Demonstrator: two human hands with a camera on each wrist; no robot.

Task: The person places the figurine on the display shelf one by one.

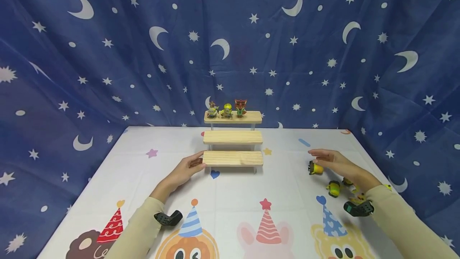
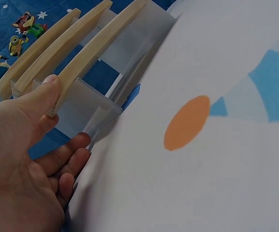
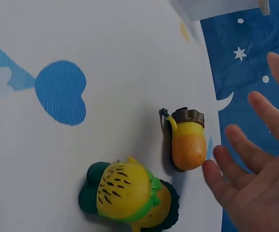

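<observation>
The left hand (image 1: pixel 183 171) holds the left end of the lowest step of a three-step shelf of pale wood and clear plastic (image 1: pixel 233 158); the left wrist view shows what the head view hides: the thumb is on the wood, a finger curls by the step's end, and the clear side piece (image 2: pixel 88 107) is below. The shelf is on the white surface with party-hat animals (image 1: pixel 287 203); its top step carries a small yellow toy with a brown top (image 1: pixel 212 111), a yellow toy with goggles (image 1: pixel 227 111) and a red-brown fox toy in green (image 1: pixel 240 108), side by side.

The right hand (image 1: pixel 336 163) is wide, fingers spread, just beside a small yellow-and-orange toy with a brown hat (image 3: pixel 189 147); I cannot tell if they touch. Near that lies a fat yellow toy with green trim (image 3: pixel 124 188); the right wrist view shows its dark marks; only the head view shows more small yellow toys (image 1: pixel 358 198), partly hidden by the right arm.
</observation>
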